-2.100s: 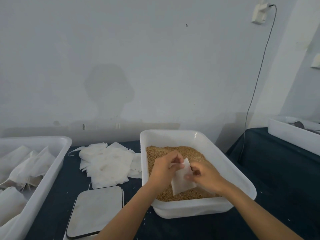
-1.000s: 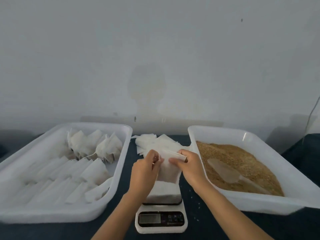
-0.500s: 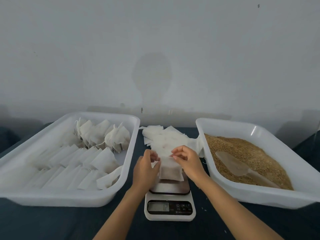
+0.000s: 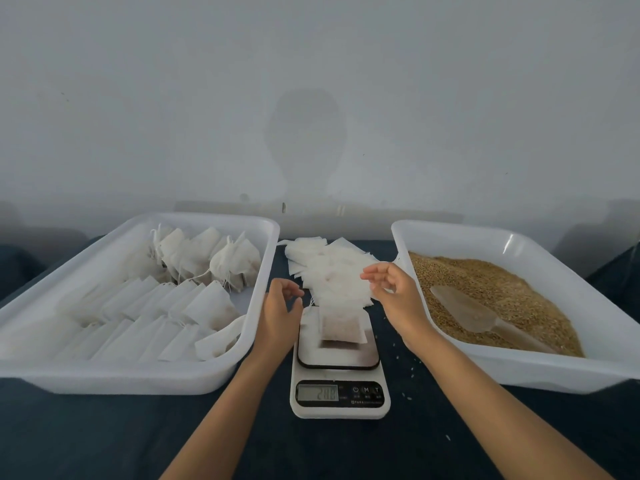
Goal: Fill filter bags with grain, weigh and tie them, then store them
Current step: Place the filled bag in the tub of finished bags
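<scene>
A filled white filter bag (image 4: 342,323) stands on the platform of a small white digital scale (image 4: 339,396), whose display shows digits. My left hand (image 4: 278,315) hovers just left of the bag, fingers loosely curled, holding nothing. To the bag's right and slightly above it, my right hand (image 4: 396,294) is held up with relaxed fingers and is also empty. A pile of empty filter bags (image 4: 329,268) lies behind the scale. The grain (image 4: 491,289) fills a white tub (image 4: 519,372) on the right, with a translucent scoop (image 4: 471,313) lying on it.
A white tub (image 4: 114,379) on the left holds several filled, tied bags (image 4: 194,268) in rows. Dark cloth (image 4: 104,438) covers the table. A few loose grains (image 4: 408,372) lie right of the scale. A grey wall stands close behind.
Both hands let go of the filled bag, which now stands alone on the scale; they drew apart to either side. Earlier the bag was carried from the grain tub to the scale.
</scene>
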`<state>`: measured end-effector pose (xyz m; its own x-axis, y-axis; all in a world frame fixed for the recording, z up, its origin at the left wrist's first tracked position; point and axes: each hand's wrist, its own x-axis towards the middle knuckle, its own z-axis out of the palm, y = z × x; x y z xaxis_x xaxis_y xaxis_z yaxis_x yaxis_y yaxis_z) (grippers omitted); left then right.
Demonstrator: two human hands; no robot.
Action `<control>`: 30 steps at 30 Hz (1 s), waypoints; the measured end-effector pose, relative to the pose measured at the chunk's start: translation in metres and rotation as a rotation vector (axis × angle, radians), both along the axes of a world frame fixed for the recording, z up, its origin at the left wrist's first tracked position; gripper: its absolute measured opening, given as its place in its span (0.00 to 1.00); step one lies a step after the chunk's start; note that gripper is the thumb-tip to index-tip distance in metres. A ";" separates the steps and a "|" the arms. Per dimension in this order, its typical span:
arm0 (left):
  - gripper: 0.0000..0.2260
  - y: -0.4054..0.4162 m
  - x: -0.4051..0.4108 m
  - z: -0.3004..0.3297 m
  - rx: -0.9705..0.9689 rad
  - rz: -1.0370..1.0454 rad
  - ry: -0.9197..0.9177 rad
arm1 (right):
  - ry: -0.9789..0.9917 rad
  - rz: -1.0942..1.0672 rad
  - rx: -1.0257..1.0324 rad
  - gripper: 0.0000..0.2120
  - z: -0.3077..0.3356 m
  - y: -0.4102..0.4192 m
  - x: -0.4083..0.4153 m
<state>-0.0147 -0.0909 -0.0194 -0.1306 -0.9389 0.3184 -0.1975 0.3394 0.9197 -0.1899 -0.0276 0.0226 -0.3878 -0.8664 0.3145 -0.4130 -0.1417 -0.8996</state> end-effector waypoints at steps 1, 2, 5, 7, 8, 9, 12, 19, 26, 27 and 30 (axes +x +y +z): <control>0.09 0.000 0.000 0.000 -0.003 0.001 -0.001 | -0.005 -0.001 0.001 0.12 0.000 0.000 0.000; 0.09 -0.001 0.001 -0.001 -0.005 0.002 -0.006 | -0.006 0.000 0.004 0.13 0.000 0.001 0.000; 0.09 -0.001 0.000 -0.002 -0.016 0.007 -0.022 | 0.000 0.003 0.015 0.13 -0.001 0.001 0.000; 0.08 -0.001 -0.001 -0.001 -0.022 0.008 -0.032 | 0.005 0.001 0.025 0.13 -0.001 0.000 0.000; 0.08 -0.002 -0.002 -0.001 -0.029 0.008 -0.043 | 0.009 -0.001 0.032 0.13 -0.002 -0.001 -0.001; 0.08 -0.002 -0.002 -0.001 -0.037 0.008 -0.058 | 0.014 -0.004 0.038 0.13 -0.003 -0.002 -0.001; 0.07 -0.004 -0.003 -0.002 -0.053 0.010 -0.105 | 0.041 -0.021 0.067 0.14 -0.008 -0.006 -0.002; 0.18 -0.012 -0.024 -0.007 0.052 -0.135 -0.343 | 0.159 0.008 0.393 0.13 -0.028 -0.014 -0.002; 0.24 -0.016 -0.045 -0.001 -0.005 -0.141 -0.748 | 0.232 -0.053 0.396 0.10 -0.031 -0.019 0.002; 0.24 -0.016 -0.045 0.001 -0.027 -0.121 -0.763 | 0.231 -0.058 0.370 0.09 -0.029 -0.019 0.002; 0.24 -0.013 -0.046 0.009 -0.090 -0.075 -0.743 | 0.178 -0.036 0.245 0.10 -0.022 -0.021 0.005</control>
